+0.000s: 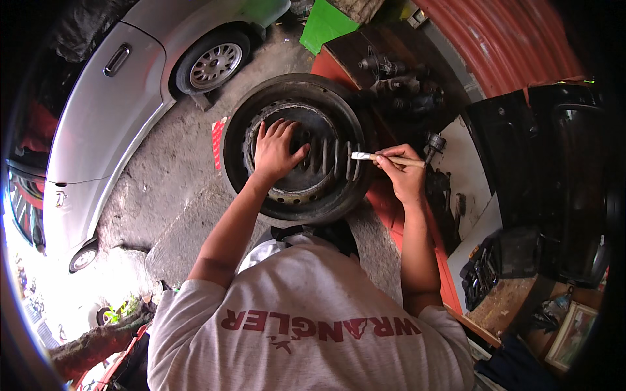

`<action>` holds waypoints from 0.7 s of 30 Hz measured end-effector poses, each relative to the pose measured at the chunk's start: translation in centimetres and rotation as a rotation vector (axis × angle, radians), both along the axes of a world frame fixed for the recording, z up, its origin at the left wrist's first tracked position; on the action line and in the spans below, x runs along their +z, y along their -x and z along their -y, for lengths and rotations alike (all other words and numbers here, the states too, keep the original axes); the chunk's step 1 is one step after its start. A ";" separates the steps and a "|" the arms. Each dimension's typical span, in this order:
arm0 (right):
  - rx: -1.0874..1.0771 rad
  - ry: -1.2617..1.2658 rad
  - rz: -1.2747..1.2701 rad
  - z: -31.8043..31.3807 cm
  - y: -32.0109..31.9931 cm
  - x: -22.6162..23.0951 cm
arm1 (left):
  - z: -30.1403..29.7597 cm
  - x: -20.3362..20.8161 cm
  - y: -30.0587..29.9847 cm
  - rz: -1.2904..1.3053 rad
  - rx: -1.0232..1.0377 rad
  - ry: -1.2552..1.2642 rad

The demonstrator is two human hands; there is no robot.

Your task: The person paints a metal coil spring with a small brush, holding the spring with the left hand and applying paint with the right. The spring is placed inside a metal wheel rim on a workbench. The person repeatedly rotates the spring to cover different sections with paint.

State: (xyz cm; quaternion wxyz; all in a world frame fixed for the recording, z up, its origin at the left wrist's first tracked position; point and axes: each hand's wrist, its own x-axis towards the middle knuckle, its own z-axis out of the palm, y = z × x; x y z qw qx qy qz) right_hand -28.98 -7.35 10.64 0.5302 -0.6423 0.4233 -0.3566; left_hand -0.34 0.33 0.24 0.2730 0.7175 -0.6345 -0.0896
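A dark coil spring [325,156] lies across a steel wheel with a black tyre [236,146], which lies flat in front of me. My left hand [279,151] rests over the spring's left end, fingers stretched and thumb apart; the palm hides that end. Between the thumb and fingers of my right hand [404,171] is the wooden handle of a paintbrush [385,158]. Its whitish bristle tip points left and is at the spring's right end. Whether the bristles touch the coil I cannot tell.
A silver car [107,98] stands at the left on rough concrete [156,169]. To the right, greasy metal parts [398,81] lie on a dark surface beside an open black tool case [482,270]. Red corrugated sheet [515,39] and a black panel [554,176] stand beyond.
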 end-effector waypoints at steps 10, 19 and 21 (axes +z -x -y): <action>0.151 0.224 -0.199 0.5 -0.8 1.5 | 0.0 -0.2 0.0 0.000 0.007 0.015; 0.253 0.376 -0.288 -0.3 -1.7 2.1 | 0.1 -0.4 0.0 -0.008 0.013 0.033; 0.213 0.446 -0.276 -0.4 -1.8 1.7 | 0.1 -0.4 0.0 -0.016 0.010 0.043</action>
